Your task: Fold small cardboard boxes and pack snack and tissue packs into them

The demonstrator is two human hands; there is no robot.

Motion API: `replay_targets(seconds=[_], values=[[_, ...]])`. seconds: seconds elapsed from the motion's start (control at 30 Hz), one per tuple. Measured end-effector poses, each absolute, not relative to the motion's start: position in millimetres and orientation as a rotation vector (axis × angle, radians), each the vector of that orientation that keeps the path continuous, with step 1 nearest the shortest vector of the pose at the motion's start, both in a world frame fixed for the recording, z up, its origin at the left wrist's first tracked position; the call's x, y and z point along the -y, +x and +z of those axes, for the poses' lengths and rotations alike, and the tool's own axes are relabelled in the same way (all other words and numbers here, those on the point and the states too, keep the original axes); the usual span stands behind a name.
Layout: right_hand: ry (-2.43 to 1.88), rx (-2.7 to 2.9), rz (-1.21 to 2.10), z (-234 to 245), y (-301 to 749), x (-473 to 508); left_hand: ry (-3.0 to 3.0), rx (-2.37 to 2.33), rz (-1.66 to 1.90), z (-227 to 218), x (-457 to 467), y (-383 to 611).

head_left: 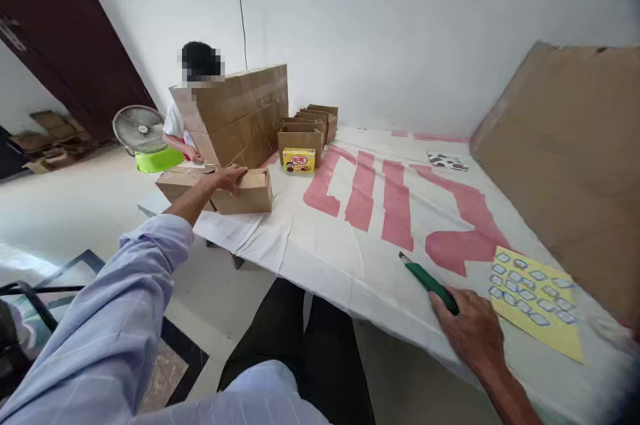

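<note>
My left hand (230,178) reaches out and lies on top of a closed cardboard box (245,197), its fingers stretched across the upper edge. Another cardboard box (183,183) sits against its left side at the table's edge. Low on the right, my right hand (473,328) has the rear end of a green utility knife (431,285) between thumb and fingers. The knife points away to the left, a short length of blade showing at its tip. Beside that hand lies a yellow sheet (537,301) bearing several blue-outlined stickers or drawings.
Stacked cartons (245,115) stand at the table's far left, with a person (175,125) partly behind them. Open cardboard boxes (303,135) form a row behind a yellow printed package (299,160). A large cardboard panel (565,165) rises at right. A fan (140,128) is on the floor.
</note>
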State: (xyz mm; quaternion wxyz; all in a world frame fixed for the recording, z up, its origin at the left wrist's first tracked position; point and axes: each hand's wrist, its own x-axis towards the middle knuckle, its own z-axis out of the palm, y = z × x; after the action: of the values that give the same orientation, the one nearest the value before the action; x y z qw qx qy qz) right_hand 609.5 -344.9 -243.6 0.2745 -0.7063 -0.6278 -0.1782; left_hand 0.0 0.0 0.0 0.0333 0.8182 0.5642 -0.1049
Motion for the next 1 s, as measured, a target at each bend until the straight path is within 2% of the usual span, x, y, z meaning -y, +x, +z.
replay_targets(seconds=[0.17, 0.37, 0.57, 0.67, 0.8, 1.0], values=[[-2.026, 1.656, -0.438, -230, 619, 359, 2.682, -1.443, -0.125, -12, 42, 36], [-2.216, 1.705, -0.368, -210, 607, 364, 2.802, -1.089, 0.172, -38, 139, 125], [-2.186, 1.627, -0.271, -184, 588, 366, 2.432, -0.968, 0.558, -52, 165, 83], [-2.046, 1.485, -0.187, -152, 572, 356, 2.115, -0.9, 0.644, -70, 157, 51], [-1.824, 1.359, 0.091, -83, 522, 328, 1.832, -0.752, 0.734, -96, 148, 53], [-1.447, 1.763, 0.375, 2, 421, 286, 1.605, -0.612, 0.86, -111, 154, 77]])
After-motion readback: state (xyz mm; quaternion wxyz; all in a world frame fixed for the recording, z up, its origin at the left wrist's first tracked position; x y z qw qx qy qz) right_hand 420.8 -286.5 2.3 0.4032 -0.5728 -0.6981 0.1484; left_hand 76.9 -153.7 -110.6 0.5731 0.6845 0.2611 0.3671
